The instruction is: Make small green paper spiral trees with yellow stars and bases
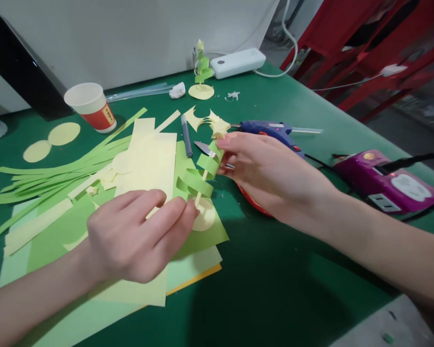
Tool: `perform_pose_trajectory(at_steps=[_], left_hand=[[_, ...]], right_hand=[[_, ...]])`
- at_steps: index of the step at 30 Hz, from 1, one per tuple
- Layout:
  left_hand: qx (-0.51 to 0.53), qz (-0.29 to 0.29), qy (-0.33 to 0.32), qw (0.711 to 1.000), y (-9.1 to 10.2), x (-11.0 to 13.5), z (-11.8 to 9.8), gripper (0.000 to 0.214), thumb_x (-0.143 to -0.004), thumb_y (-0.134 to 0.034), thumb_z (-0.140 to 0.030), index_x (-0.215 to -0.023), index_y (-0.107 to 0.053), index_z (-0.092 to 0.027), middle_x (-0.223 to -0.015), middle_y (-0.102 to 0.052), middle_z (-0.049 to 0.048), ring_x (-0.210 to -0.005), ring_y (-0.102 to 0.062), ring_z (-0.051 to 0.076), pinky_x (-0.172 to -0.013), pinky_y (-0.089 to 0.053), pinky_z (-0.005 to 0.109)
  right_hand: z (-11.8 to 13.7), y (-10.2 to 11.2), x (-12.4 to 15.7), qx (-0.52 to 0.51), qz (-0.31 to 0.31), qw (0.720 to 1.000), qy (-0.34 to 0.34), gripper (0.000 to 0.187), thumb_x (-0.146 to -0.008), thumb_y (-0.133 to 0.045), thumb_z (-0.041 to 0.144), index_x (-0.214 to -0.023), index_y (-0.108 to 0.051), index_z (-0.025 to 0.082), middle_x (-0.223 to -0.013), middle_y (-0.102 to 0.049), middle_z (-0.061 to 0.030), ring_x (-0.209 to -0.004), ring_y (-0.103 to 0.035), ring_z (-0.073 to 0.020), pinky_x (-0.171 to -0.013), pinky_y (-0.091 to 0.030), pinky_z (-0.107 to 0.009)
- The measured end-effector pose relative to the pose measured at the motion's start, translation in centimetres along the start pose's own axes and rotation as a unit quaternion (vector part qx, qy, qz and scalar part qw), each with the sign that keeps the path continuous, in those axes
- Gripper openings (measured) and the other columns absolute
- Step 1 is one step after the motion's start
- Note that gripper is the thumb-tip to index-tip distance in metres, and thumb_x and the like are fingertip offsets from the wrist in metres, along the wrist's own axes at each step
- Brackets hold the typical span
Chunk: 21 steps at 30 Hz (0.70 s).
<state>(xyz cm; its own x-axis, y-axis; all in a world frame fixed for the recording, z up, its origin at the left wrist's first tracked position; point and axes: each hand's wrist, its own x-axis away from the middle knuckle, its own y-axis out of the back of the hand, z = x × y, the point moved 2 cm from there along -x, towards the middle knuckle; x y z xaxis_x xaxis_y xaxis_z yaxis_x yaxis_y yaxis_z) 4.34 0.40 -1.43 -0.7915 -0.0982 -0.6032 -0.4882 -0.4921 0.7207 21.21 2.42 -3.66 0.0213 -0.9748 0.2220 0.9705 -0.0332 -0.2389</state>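
Your left hand [137, 236] pinches the lower end of a slim pale-yellow stick [204, 175], your right hand [271, 168] the upper end of the green paper strip [193, 182] coiling loosely around it. The stick leans above the paper sheets [198, 245] on the green table [246, 289].

1. The left hand [139, 238], at eight o'clock, is bare, with slim fingers [168, 218] and rounded knuckles [125, 207].
2. The left forearm [54, 291], also toward eight o'clock, is bare and slender, thickening away from the wrist [90, 264].
3. The right hand [269, 173], at three o'clock, is bare, its back smooth.
4. The right forearm [369, 236], between three and four o'clock, is bare and broadens toward the view's edge.
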Motion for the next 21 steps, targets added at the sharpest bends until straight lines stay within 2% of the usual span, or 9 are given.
perform_pose_trajectory(at_steps=[3, 5, 11, 16, 20, 21], left_hand=[[-0.009, -0.009, -0.044, 0.999, 0.0, -0.1, -0.2, 0.004, -0.071, -0.068, -0.009, -0.068, -0.065, -0.012, -0.052, -0.066, -0.0011, -0.044, -0.057, 0.013, -0.035, -0.041, 0.024], [-0.008, -0.005, -0.046, 0.999, 0.1, -0.1, -0.2, 0.006, -0.073, -0.065, -0.008, -0.069, -0.065, -0.013, -0.055, -0.066, -0.0014, -0.046, -0.057, 0.012, -0.036, -0.044, 0.023], [0.007, 0.021, 0.055, 0.998, 0.6, 0.1, 0.9, 0.009, -0.069, -0.069, -0.016, -0.071, -0.06, -0.017, -0.058, -0.066, -0.0019, -0.051, -0.058, 0.014, -0.037, -0.043, 0.024], [0.045, 0.017, 0.136, 0.99, 1.4, 0.1, 2.4, 0.011, -0.069, -0.066, -0.011, -0.076, -0.059, -0.017, -0.07, -0.067, 0.0025, -0.062, -0.058, 0.017, -0.051, -0.046, 0.03], [0.069, 0.029, 0.188, 0.979, 1.6, 0.0, 3.3, 0.006, -0.073, -0.062, -0.011, -0.071, -0.059, -0.016, -0.067, -0.064, 0.0026, -0.061, -0.056, 0.016, -0.056, -0.046, 0.031], [0.075, 0.027, 0.2, 0.977, 1.6, 0.0, 3.5, 0.006, -0.075, -0.061, -0.012, -0.07, -0.06, -0.016, -0.066, -0.064, 0.0022, -0.061, -0.056, 0.015, -0.056, -0.046, 0.031]], right_hand=[[0.0, -0.1, 0.2, 0.002, 0.001, 1.0, 0.002, 0.019, -0.078, -0.055, 0.021, -0.06, -0.051, 0.018, -0.071, -0.048, 0.0016, -0.065, -0.041, -0.009, -0.068, -0.038, -0.026], [-0.1, -0.1, 0.3, 0.001, 0.0, 1.0, 0.001, 0.02, -0.079, -0.054, 0.021, -0.059, -0.05, 0.018, -0.071, -0.048, 0.0015, -0.066, -0.042, -0.0093, -0.068, -0.038, -0.026], [-0.5, 0.3, -0.4, -0.022, 0.006, 1.0, -0.014, 0.015, -0.077, -0.059, 0.026, -0.064, -0.054, 0.019, -0.072, -0.046, 0.0016, -0.065, -0.042, -0.0094, -0.062, -0.036, -0.026], [0.1, 0.5, -0.7, -0.034, -0.024, 0.999, -0.035, 0.017, -0.071, -0.066, 0.032, -0.065, -0.056, 0.02, -0.068, -0.045, 0.0031, -0.06, -0.042, -0.0089, -0.059, -0.034, -0.026], [0.9, 0.3, -0.4, -0.014, 0.003, 1.0, -0.022, 0.01, -0.064, -0.067, 0.022, -0.068, -0.058, 0.02, -0.075, -0.048, 0.0017, -0.061, -0.041, -0.0088, -0.056, -0.032, -0.026], [1.0, 0.3, -0.4, -0.006, 0.002, 1.0, -0.019, 0.014, -0.06, -0.067, 0.018, -0.072, -0.058, 0.02, -0.079, -0.05, 0.0013, -0.062, -0.042, -0.0091, -0.056, -0.032, -0.025]])
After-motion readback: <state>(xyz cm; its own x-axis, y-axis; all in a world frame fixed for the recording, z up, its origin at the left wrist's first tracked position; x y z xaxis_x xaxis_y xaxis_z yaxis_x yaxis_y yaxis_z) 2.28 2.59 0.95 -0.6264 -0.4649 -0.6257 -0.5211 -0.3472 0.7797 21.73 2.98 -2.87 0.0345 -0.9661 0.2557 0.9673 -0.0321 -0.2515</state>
